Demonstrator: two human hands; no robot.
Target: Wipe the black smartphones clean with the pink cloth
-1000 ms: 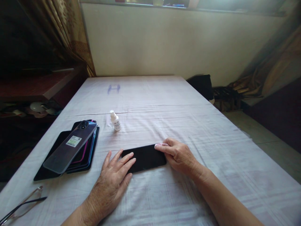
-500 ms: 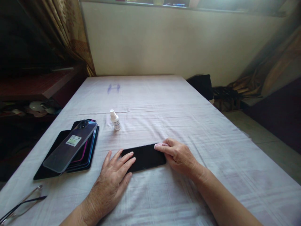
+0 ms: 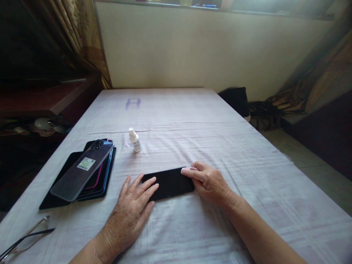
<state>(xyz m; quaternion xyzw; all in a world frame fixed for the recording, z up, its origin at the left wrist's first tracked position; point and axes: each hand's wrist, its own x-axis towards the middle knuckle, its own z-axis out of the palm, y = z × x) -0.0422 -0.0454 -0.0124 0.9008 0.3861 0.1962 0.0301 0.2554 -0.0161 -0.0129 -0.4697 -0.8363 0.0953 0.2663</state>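
Observation:
A black smartphone (image 3: 170,184) lies flat, screen up, on the bed-like surface in front of me. My left hand (image 3: 134,203) rests open with spread fingers over its left end, fingertips on the glass. At the right end, my right hand (image 3: 210,182) is closed with the index finger pressed on the upper right corner of the screen. Between its fingers shows a bit of pale pinkish cloth (image 3: 193,168), mostly hidden. Beyond the phone stands a small white bottle (image 3: 135,140) with its cap on and a printed label.
To the left, several phones and tablets are stacked, topped by a grey phone (image 3: 84,172) with a sticker. A pair of glasses (image 3: 27,236) lies at the near left edge. Pale checked fabric (image 3: 176,110) covers the surface. A wooden cabinet (image 3: 52,93) flanks it on the left.

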